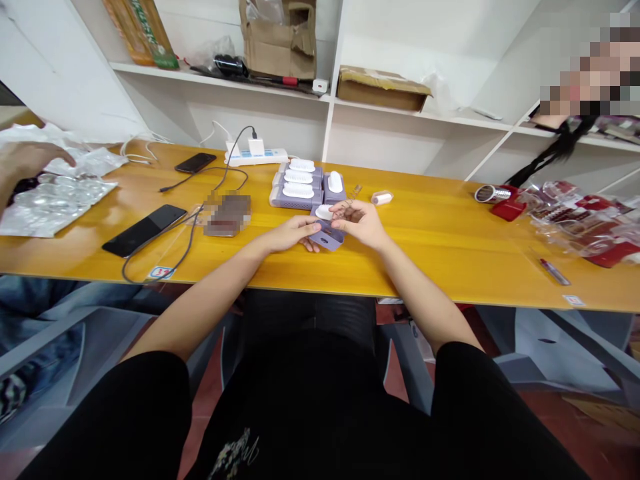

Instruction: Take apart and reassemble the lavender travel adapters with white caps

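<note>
My left hand (294, 233) grips the side of a small purple box (330, 241), thumb on top and fingers beneath. The box has a white oval piece (324, 212) at its far end and a flap with a dark hole towards me. Over the box's right side, the fingers of my right hand (365, 225) are pinched together; whatever they hold is too small to make out. Just beyond stand several more purple boxes (300, 198) with white ribbed oval pieces on top. A small white capsule-shaped item (382, 198) lies to the right of them.
Leftward are a phone (145, 230), a smaller phone (196, 163), dark cables and a power strip (257, 157). Another person's hand (35, 160) rests over clear plastic packs (60, 200) at far left. Red items in plastic (590, 220) and a pen (554, 272) lie right.
</note>
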A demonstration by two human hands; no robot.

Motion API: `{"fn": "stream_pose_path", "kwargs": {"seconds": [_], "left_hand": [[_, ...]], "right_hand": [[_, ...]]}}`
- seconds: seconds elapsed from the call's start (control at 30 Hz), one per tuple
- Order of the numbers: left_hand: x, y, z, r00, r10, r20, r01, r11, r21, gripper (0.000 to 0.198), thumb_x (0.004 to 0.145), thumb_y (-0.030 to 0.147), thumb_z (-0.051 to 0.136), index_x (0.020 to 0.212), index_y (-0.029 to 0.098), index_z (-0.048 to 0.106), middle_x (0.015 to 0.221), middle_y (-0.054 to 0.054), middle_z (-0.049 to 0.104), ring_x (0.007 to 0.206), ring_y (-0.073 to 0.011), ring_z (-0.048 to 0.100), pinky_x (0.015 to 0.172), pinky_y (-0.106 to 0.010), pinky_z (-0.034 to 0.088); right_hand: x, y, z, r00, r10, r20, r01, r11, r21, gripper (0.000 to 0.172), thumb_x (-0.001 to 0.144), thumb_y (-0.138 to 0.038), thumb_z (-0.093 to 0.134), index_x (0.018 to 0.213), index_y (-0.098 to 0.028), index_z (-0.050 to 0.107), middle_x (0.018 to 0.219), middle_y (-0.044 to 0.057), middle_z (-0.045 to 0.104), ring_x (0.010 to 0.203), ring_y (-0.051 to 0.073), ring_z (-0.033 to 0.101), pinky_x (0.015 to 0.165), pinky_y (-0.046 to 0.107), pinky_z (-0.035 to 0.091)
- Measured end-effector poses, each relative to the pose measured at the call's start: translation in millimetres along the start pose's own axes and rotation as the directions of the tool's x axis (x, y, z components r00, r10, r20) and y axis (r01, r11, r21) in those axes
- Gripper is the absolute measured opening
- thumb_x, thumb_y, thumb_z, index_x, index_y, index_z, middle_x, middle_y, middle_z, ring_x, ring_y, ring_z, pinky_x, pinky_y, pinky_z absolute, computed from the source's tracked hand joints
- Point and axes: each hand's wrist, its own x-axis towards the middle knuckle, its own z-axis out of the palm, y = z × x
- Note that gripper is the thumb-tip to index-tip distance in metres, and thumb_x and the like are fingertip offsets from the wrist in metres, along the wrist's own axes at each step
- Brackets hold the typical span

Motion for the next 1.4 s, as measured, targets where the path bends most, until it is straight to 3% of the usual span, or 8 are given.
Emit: {"fn": "stream_pose_path", "kwargs": {"seconds": [0.37, 0.47, 0.57, 0.63, 0.73, 0.87, 1.1, 1.4], "left_hand": [[-2.5, 3.7, 1.2, 0.998, 0.055, 0.016, -0.057, 0.975, 0.217, 0.063, 0.089, 0.072, 0.095, 0.119, 0.016, 0.088, 0.103, -0.011, 0.088, 0.084, -0.0211, 0.082, 0.079, -0.034, 0.069], [-2.8, 3.6, -0.1, 0.997, 0.080, 0.013, -0.080, 0.954, 0.290, 0.052, 0.093, 0.061, 0.094, 0.121, 0.017, 0.089, 0.113, -0.014, 0.090, 0.093, -0.0233, 0.083, 0.086, -0.036, 0.068], [-4.2, 3.6, -0.3, 0.998, 0.050, 0.034, -0.059, 0.934, 0.353, 0.046, 0.094, 0.053, 0.092, 0.124, 0.018, 0.088, 0.119, -0.014, 0.090, 0.098, -0.0248, 0.084, 0.091, -0.039, 0.068], [-5.3, 3.0, 0.3, 0.999, 0.031, 0.044, -0.046, 0.920, 0.388, 0.045, 0.094, 0.051, 0.091, 0.125, 0.019, 0.087, 0.118, -0.013, 0.090, 0.098, -0.0250, 0.085, 0.091, -0.039, 0.067], [-6.3, 1.9, 1.3, 0.998, 0.023, 0.052, -0.043, 0.904, 0.426, 0.045, 0.095, 0.050, 0.088, 0.127, 0.019, 0.085, 0.110, -0.011, 0.090, 0.092, -0.0240, 0.084, 0.084, -0.036, 0.065], [-6.1, 3.9, 1.3, 0.995, 0.063, 0.075, -0.091, 0.876, 0.473, 0.039, 0.097, 0.048, 0.085, 0.125, 0.021, 0.088, 0.113, -0.011, 0.091, 0.095, -0.0243, 0.084, 0.087, -0.035, 0.064], [-7.6, 9.9, -3.9, 0.993, 0.106, 0.057, -0.119, 0.818, 0.563, 0.035, 0.094, 0.045, 0.087, 0.122, 0.024, 0.094, 0.119, -0.012, 0.092, 0.099, -0.0268, 0.084, 0.089, -0.036, 0.064], [-12.0, 10.1, -9.2, 0.992, 0.114, 0.052, -0.123, 0.814, 0.567, 0.038, 0.089, 0.041, 0.091, 0.123, 0.024, 0.094, 0.102, -0.009, 0.092, 0.077, -0.0210, 0.078, 0.074, -0.032, 0.061]], "right_hand": [[-1.2, 0.1, -7.9, 0.987, 0.001, 0.162, -0.001, 1.000, 0.000, 0.074, 0.075, -0.074, 0.105, 0.123, -0.021, 0.087, 0.095, 0.005, 0.086, 0.083, 0.020, 0.080, 0.081, 0.036, 0.069], [6.1, 6.5, -30.5, 0.998, -0.041, 0.037, 0.043, 0.997, -0.071, 0.085, 0.082, -0.095, 0.085, 0.123, -0.021, 0.087, 0.100, 0.009, 0.087, 0.084, 0.021, 0.078, 0.078, 0.035, 0.066], [13.7, 21.8, -63.2, 0.968, -0.059, -0.244, 0.004, 0.975, -0.220, 0.084, 0.098, -0.099, 0.060, 0.125, -0.022, 0.084, 0.111, 0.013, 0.087, 0.096, 0.025, 0.080, 0.080, 0.038, 0.066], [15.4, 34.9, -84.8, 0.917, -0.039, -0.397, -0.135, 0.906, -0.401, 0.075, 0.104, -0.088, 0.058, 0.128, -0.021, 0.082, 0.121, 0.016, 0.086, 0.109, 0.030, 0.081, 0.095, 0.047, 0.068], [12.2, 52.8, -108.3, 0.895, 0.058, -0.443, -0.371, 0.649, -0.665, 0.055, 0.106, -0.058, 0.064, 0.142, -0.019, 0.078, 0.151, 0.024, 0.077, 0.144, 0.041, 0.069, 0.125, 0.065, 0.055], [6.9, 65.6, -116.8, 0.871, 0.263, -0.416, -0.491, 0.416, -0.765, 0.059, 0.099, -0.039, 0.075, 0.155, -0.022, 0.072, 0.180, 0.021, 0.056, 0.166, 0.050, 0.045, 0.131, 0.077, 0.044], [10.7, 59.8, -105.9, 0.873, 0.226, -0.431, -0.485, 0.333, -0.809, 0.043, 0.101, -0.037, 0.074, 0.140, -0.019, 0.079, 0.154, 0.026, 0.069, 0.148, 0.051, 0.054, 0.126, 0.075, 0.045], [9.1, 52.3, -106.2, 0.906, 0.237, -0.352, -0.422, 0.422, -0.802, 0.038, 0.094, -0.033, 0.079, 0.127, -0.014, 0.084, 0.142, 0.024, 0.074, 0.138, 0.042, 0.067, 0.127, 0.059, 0.053]]}}
